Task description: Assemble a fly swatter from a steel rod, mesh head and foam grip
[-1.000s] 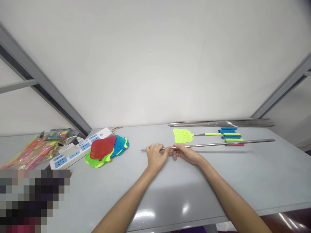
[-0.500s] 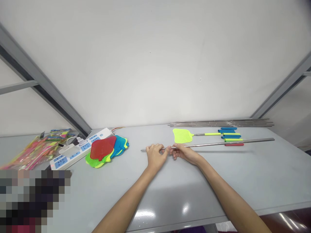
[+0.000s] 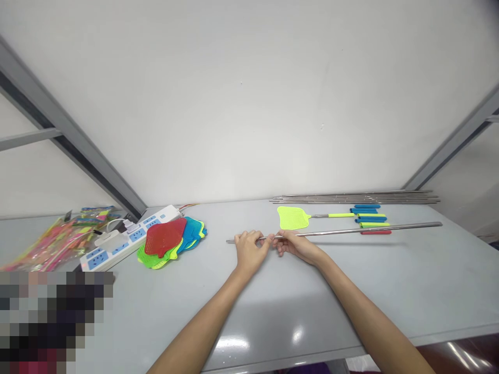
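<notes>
A long stainless steel rod (image 3: 362, 232) lies almost level across the table, its far end pointing right. My left hand (image 3: 249, 251) grips it near its near end, and my right hand (image 3: 297, 246) pinches it just to the right, the fingertips of both hands nearly touching. Just behind my right hand lies a finished fly swatter with a yellow-green mesh head (image 3: 292, 218) and a yellow-green grip. It does not touch my hand.
Farther right lie blue, yellow-green and red foam grips (image 3: 370, 219), with several steel rods (image 3: 354, 198) along the back edge. To the left are a pile of plastic swatter heads (image 3: 167, 240), a white power strip (image 3: 128, 239) and packaged swatters (image 3: 58, 245).
</notes>
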Demonstrator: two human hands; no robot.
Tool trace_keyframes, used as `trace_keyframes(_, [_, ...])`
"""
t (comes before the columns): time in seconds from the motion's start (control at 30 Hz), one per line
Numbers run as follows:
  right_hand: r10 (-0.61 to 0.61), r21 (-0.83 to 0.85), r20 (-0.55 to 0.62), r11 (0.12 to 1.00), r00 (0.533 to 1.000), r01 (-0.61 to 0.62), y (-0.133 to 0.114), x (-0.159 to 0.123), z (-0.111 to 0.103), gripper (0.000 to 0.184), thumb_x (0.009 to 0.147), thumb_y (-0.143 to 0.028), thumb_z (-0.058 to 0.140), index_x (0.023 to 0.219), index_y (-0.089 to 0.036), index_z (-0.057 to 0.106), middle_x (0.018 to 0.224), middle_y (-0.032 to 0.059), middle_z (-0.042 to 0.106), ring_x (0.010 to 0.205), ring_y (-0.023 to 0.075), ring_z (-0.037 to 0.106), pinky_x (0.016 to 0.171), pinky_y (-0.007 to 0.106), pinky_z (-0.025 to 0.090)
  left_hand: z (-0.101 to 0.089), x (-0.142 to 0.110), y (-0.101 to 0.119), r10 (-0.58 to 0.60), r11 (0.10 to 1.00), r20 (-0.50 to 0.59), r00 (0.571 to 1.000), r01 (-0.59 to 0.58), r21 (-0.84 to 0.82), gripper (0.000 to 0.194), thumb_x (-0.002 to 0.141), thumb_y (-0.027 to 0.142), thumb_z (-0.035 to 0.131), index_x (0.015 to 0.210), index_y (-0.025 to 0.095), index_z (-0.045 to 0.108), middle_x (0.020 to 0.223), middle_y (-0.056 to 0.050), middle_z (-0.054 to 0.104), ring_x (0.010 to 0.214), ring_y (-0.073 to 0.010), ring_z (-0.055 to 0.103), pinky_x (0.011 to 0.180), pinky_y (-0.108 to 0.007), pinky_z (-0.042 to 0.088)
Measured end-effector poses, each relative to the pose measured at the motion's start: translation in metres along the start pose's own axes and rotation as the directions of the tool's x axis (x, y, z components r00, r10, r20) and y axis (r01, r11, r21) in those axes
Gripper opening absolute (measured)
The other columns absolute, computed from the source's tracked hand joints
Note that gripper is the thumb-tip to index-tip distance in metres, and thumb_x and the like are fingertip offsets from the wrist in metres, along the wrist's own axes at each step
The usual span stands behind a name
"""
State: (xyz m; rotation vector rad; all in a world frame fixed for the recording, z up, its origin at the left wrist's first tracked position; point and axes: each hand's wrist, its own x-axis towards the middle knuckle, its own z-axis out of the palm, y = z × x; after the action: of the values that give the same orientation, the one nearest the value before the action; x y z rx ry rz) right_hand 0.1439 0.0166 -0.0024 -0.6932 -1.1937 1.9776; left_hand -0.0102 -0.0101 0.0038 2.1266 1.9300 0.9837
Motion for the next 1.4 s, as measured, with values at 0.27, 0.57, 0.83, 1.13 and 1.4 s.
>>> trace_keyframes(0.27, [0.007, -0.008, -0.013, 1.0, 1.0, -0.007, 0.0009, 0.0005, -0.0003, 0.027, 0.077, -0.035, 0.044, 0.075, -0.011, 0.057, 0.077, 0.0065, 0.055, 0.059, 0.0111, 0.05, 0.057, 0.029, 0.042, 0.0005, -0.0001, 0.001, -0.009, 1.0, 0.008, 1.0, 0.009, 0.005, 0.039, 0.075, 0.049, 0.037, 0.054, 0.018, 0.049, 0.058, 0.001, 0.057, 0.066, -0.0136, 0.046, 0.067, -0.03, 0.023])
trace_keyframes(0.57, [0.013, -0.001, -0.032, 1.0, 0.999, -0.013, -0.0016, -0.0012, 0.003, 0.027, 0.076, -0.036, 0.046, 0.074, -0.012, 0.057, 0.076, 0.0068, 0.055, 0.058, 0.0112, 0.049, 0.056, 0.028, 0.042, -0.0004, 0.0002, 0.0015, -0.013, 1.0, 0.023, 1.0, 0.013, -0.003, 0.037, 0.075, 0.047, 0.038, 0.054, 0.019, 0.05, 0.059, 0.001, 0.057, 0.066, -0.0144, 0.046, 0.067, -0.031, 0.024])
trace_keyframes(0.83, [0.01, 0.031, -0.043, 0.999, 0.999, -0.009, -0.0009, -0.0006, 0.0025, 0.023, 0.075, -0.032, 0.047, 0.073, -0.011, 0.057, 0.074, 0.0065, 0.054, 0.059, 0.0117, 0.049, 0.056, 0.028, 0.042, -0.0012, -0.0005, 0.0015, 0.034, 0.999, 0.029, 0.999, -0.034, 0.02, 0.037, 0.076, 0.048, 0.036, 0.058, 0.019, 0.05, 0.061, 0.0, 0.053, 0.067, -0.014, 0.044, 0.07, -0.03, 0.025])
trace_keyframes(1.13, [0.025, 0.048, -0.075, 0.999, 0.997, -0.022, -0.0033, -0.0021, 0.0044, 0.022, 0.073, -0.032, 0.048, 0.073, -0.011, 0.057, 0.07, 0.0067, 0.054, 0.058, 0.0124, 0.049, 0.055, 0.028, 0.041, -0.0047, 0.0029, -0.0031, 0.081, 0.996, 0.017, 0.997, -0.082, 0.029, 0.032, 0.074, 0.048, 0.04, 0.072, 0.02, 0.055, 0.076, -0.002, 0.051, 0.077, -0.0153, 0.044, 0.075, -0.03, 0.029])
trace_keyframes(1.4, [0.029, 0.024, -0.083, 0.999, 0.996, -0.027, -0.0026, -0.0025, 0.004, 0.021, 0.074, -0.03, 0.047, 0.073, -0.012, 0.057, 0.064, 0.0047, 0.053, 0.056, 0.012, 0.048, 0.055, 0.028, 0.04, -0.005, 0.0035, -0.0044, 0.065, 0.996, -0.01, 0.998, -0.064, 0.067, 0.034, 0.07, 0.052, 0.044, 0.073, 0.02, 0.056, 0.081, -0.005, 0.05, 0.081, -0.0176, 0.044, 0.077, -0.031, 0.03])
